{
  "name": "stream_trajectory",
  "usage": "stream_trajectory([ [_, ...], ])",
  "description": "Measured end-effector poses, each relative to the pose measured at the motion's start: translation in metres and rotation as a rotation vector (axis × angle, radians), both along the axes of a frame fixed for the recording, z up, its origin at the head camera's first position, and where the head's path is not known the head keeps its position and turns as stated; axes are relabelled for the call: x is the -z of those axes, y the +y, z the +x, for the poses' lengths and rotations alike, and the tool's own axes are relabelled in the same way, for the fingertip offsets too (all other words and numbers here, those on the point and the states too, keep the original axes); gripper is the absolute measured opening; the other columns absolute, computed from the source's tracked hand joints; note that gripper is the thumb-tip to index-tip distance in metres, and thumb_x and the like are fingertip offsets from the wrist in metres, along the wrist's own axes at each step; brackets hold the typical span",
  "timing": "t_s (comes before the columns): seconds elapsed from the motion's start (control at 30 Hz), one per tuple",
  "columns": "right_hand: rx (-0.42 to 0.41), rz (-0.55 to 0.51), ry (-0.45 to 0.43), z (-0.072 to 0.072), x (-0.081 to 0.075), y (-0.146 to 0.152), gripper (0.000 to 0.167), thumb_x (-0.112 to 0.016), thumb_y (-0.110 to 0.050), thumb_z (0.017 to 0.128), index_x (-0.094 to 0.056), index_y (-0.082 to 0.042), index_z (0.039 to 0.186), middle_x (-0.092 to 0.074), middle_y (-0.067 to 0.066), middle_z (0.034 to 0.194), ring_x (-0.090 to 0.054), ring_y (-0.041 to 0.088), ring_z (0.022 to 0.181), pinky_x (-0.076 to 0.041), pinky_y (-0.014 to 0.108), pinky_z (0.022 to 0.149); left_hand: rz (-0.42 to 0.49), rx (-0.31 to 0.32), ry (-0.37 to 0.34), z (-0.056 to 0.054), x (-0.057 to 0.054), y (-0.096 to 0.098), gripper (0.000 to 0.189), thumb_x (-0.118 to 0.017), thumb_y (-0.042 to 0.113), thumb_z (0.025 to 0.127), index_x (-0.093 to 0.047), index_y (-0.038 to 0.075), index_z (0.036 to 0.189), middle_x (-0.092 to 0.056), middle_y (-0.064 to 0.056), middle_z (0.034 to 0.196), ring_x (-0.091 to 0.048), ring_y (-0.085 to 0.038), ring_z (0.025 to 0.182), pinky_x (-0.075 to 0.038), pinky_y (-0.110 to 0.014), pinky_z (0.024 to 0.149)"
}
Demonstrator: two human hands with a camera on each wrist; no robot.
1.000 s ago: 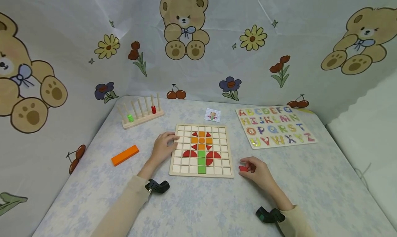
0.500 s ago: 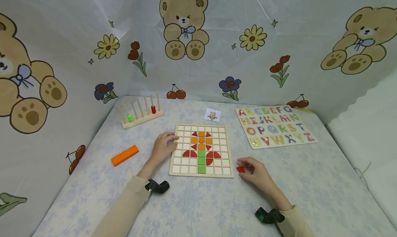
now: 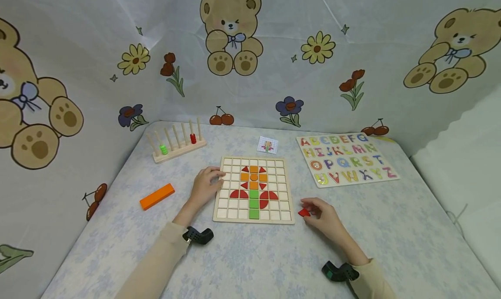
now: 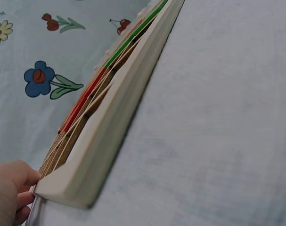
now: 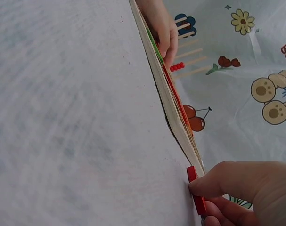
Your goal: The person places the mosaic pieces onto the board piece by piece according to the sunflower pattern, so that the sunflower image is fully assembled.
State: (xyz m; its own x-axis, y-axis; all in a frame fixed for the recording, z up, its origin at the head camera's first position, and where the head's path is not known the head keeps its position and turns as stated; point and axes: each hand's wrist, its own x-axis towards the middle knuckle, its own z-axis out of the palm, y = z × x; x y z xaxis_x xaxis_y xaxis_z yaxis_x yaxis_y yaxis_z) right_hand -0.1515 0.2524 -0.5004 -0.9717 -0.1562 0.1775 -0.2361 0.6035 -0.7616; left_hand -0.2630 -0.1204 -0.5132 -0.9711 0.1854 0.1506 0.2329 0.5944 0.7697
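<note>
A wooden grid board [image 3: 242,217] lies flat on the table, with orange, red and green pieces laid in its cells. My left hand [image 3: 204,187] grips the left edge of the board; its fingers [image 4: 25,174] show at the board's corner in the left wrist view. To the right of the board, my right hand [image 3: 322,215] pinches a small red piece [image 3: 303,212] with a curved edge, like a quarter circle. In the right wrist view this red piece [image 5: 196,190] appears edge-on between thumb and fingers, near the board's corner.
A picture card [image 3: 268,145] lies behind the board. The wooden alphabet board [image 3: 348,160] is at the back right, a peg rack with green and red beads [image 3: 180,151] at the back left. An orange bar [image 3: 157,196] lies left of my left hand.
The red piece has turned between the right hand's fingers and shifted slightly left. The left hand and the grid board have stayed in place.
</note>
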Motion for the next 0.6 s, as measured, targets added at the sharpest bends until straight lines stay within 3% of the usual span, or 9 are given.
stream_trajectory([
  [0.3,0.03,0.018,-0.006,-0.0007,0.0003,-0.0009,0.041,-0.071,0.011,0.079,-0.067,0.001,0.118,-0.072,0.011,0.106,-0.061,0.014,0.09,-0.051,0.021,0.078,-0.004,0.002,0.014,-0.0007,0.0009,-0.0001,0.026,-0.063,0.021,0.097,-0.072,0.011,0.118,-0.057,-0.011,0.139,-0.045,-0.032,0.132,-0.032,-0.057,0.113],
  [0.43,0.026,0.004,0.006,-0.0008,-0.0011,-0.0011,0.039,-0.074,0.008,0.08,-0.068,0.0,0.117,-0.071,0.012,0.106,-0.061,0.019,0.09,-0.051,0.022,0.077,-0.01,-0.001,0.013,-0.0011,0.0016,0.0,0.026,-0.063,0.021,0.097,-0.072,0.011,0.118,-0.057,-0.011,0.139,-0.045,-0.032,0.133,-0.032,-0.057,0.113],
  [0.6,0.051,0.014,0.022,-0.0011,0.0003,-0.0016,0.038,-0.08,0.002,0.078,-0.069,0.0,0.115,-0.068,0.008,0.099,-0.057,0.014,0.085,-0.049,0.021,0.073,-0.01,0.0,0.009,-0.0007,0.0014,-0.0002,0.026,-0.062,0.021,0.097,-0.072,0.011,0.119,-0.057,-0.011,0.139,-0.045,-0.032,0.133,-0.032,-0.057,0.113],
])
